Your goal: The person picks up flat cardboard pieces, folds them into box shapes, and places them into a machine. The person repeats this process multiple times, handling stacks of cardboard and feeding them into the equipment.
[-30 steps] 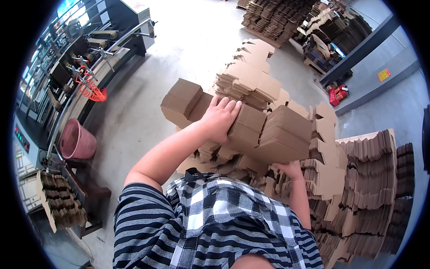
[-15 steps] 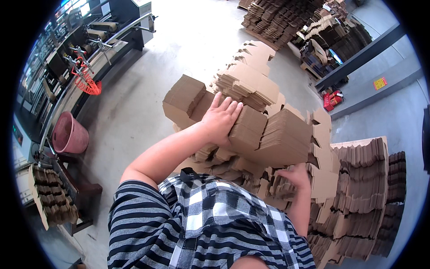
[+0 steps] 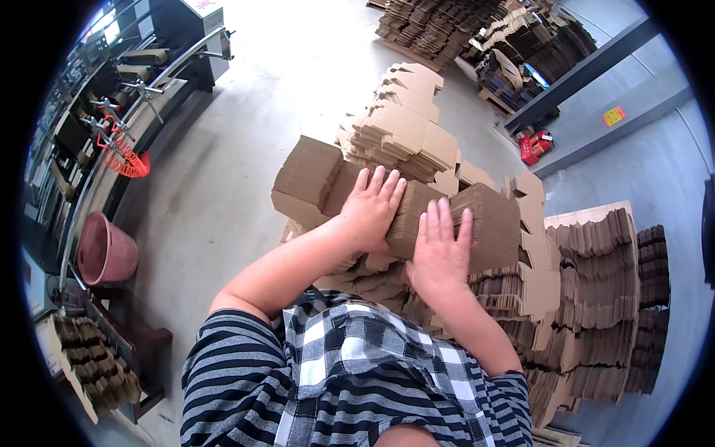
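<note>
1. A person in a striped shirt (image 3: 238,372) and a checked apron (image 3: 357,343) leans over a bundle of brown cardboard (image 3: 495,223), both bare hands laid on it.
2. The bundle lies crosswise in front of the person's chest, directly under the hands, above a larger pile of light-brown cardboard (image 3: 410,134); how much of its weight rests on that pile is hidden.
3. The left hand (image 3: 371,212) is spread near the bundle's middle, fingers pointing away from the body and thumb toward its near edge. A thick block of the bundle juts out past this hand on the left.
4. The right hand (image 3: 441,249) lies just beside it, slightly nearer the body, fingers straight and parted against the right half. The bundle's right end reaches beyond that hand.
5. The two hands are near each other but apart, neither one closed around the cardboard.
6. To the right, tall stacks of darker cardboard (image 3: 599,290) stand next to the pile.
7. Across the gray floor (image 3: 246,141), at left, a pink bucket (image 3: 112,253) sits beside a long machine (image 3: 167,82) hung with an orange coiled hose (image 3: 132,164).
</note>
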### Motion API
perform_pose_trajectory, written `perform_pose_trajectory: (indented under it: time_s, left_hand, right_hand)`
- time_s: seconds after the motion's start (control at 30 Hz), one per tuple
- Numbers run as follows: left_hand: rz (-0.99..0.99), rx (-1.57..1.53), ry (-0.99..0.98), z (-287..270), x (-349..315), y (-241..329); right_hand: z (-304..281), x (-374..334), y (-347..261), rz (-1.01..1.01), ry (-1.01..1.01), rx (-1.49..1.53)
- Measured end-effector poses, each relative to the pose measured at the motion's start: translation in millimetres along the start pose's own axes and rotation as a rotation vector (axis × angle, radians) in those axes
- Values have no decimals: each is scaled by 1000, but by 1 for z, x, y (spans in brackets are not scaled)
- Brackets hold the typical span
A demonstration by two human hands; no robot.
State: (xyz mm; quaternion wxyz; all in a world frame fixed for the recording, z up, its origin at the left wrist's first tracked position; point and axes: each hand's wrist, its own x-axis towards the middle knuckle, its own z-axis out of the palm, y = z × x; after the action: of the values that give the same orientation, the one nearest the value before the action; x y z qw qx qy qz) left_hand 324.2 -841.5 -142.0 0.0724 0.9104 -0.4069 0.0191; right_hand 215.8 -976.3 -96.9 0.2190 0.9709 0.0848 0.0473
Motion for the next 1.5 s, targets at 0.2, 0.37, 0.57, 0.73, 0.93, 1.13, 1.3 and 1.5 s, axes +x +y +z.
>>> perform_pose_trajectory:
  time_s: [0.2,0.37,0.57,0.73,0.93,1.13,1.3,1.5]
  left_hand:
    - [-18,-6,-31,1,-1,5]
    - [2,33,-91,0,1,7]
    - [-11,10,-82,-3,-2,7]
    - [-7,20,-92,-6,-3,8]
    - [-18,11,-64,-2,-2,5]
    - [-71,29,-27,1,-1,10]
    - [-65,-1,-75,-5,4,13]
    - [-112,1,-68,-2,-6,7]
  right_hand:
    - [-6,6,-9,-18,-16,173]
    - [9,3,-15,63,71,273]
    - [13,-1,-15,107,160,339]
    - [21,-3,-13,31,193,235]
    - [19,0,-14,12,189,122]
    - [-10,15,-5,-17,100,82]
    - [-28,21,10,-40,-191,63]
    - [-92,-22,92,74,307,599]
